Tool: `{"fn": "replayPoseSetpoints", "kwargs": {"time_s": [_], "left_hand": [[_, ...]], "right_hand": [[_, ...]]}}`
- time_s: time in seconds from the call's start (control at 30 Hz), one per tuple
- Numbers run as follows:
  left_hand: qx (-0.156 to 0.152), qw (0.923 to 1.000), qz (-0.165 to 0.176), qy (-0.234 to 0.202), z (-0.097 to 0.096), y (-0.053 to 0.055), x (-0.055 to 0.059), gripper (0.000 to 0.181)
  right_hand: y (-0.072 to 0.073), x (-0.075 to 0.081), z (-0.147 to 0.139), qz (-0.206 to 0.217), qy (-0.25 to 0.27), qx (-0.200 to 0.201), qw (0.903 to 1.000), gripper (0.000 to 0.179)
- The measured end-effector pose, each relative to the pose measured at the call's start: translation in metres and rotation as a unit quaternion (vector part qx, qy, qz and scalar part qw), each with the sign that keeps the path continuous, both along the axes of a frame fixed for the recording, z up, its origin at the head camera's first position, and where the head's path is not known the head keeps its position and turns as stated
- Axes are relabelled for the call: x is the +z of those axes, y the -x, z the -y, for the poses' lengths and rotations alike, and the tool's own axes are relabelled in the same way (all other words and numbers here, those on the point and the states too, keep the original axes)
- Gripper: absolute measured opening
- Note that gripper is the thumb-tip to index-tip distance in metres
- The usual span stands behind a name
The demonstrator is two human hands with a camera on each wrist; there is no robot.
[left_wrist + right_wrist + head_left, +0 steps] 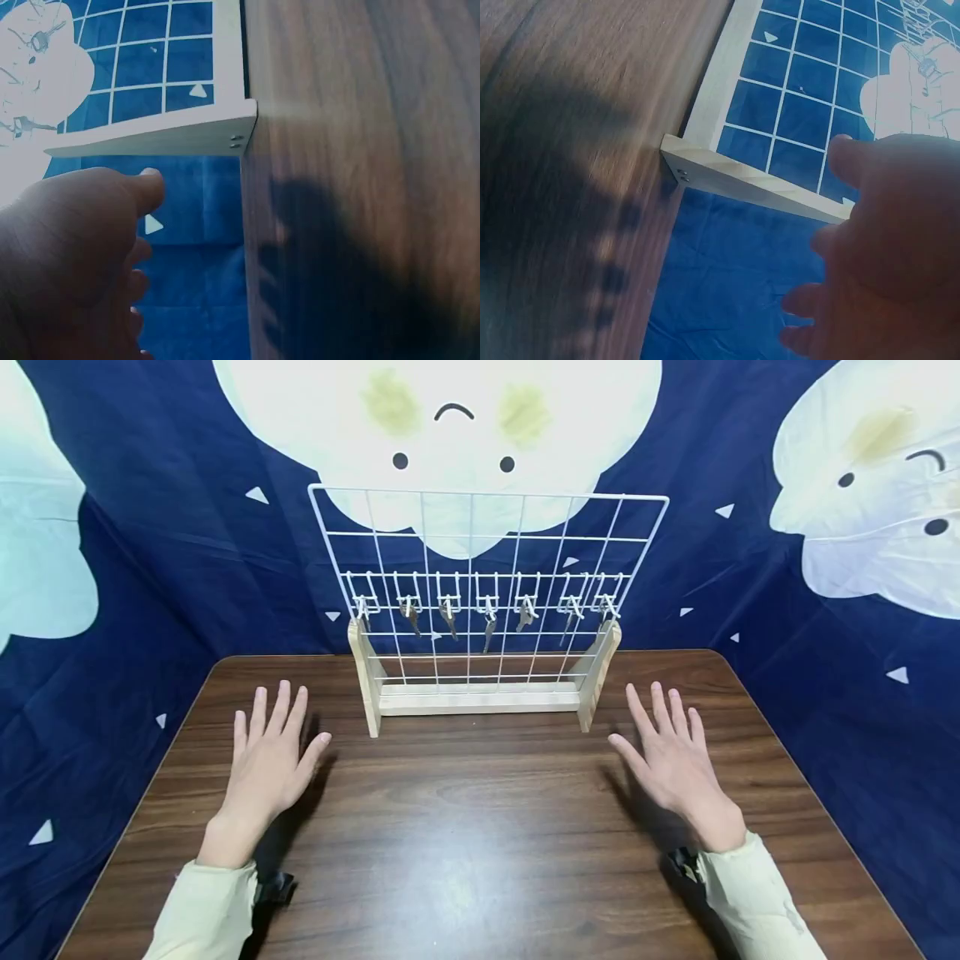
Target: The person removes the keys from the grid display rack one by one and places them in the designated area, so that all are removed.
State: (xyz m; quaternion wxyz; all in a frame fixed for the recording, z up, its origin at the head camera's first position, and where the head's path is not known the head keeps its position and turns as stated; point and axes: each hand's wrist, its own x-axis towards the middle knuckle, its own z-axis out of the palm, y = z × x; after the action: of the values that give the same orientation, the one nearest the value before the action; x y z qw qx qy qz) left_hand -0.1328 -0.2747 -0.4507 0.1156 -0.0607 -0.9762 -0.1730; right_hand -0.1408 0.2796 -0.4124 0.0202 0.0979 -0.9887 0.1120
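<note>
On the table stands a white wire grid rack (471,536) with a pale wooden base (480,700). Several white hooks in a row across the grid carry metal keys, among them a brownish key (448,620) and a longer key (490,631) near the middle. My left hand (264,768) is held over the table to the left of the rack, fingers spread, holding nothing. To the rack's right, my right hand (675,764) is likewise spread and bare. Each wrist view shows the hand apart from the nearest wooden side leg (187,131).
The brown wood-grain table (480,827) has rounded far corners. Behind and at both sides hangs a dark blue cloth (187,568) with white clouds and small triangles. Pale sleeves and dark wrist straps cover my forearms.
</note>
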Motion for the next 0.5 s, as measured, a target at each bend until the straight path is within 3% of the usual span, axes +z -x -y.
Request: {"fn": "replayPoseSetpoints", "kwargs": {"time_s": [0.27,0.5], "left_hand": [[0.032,0.998,-0.008,-0.054,-0.014,0.002,-0.011,0.075],[0.045,0.9873,-0.039,-0.148,-0.031,0.006,-0.018,0.045]], "right_hand": [[0.002,-0.011,0.004,-0.019,-0.002,0.004,0.9998,0.08],[0.001,-0.01,0.007,-0.066,0.026,0.019,0.9973,0.076]]}}
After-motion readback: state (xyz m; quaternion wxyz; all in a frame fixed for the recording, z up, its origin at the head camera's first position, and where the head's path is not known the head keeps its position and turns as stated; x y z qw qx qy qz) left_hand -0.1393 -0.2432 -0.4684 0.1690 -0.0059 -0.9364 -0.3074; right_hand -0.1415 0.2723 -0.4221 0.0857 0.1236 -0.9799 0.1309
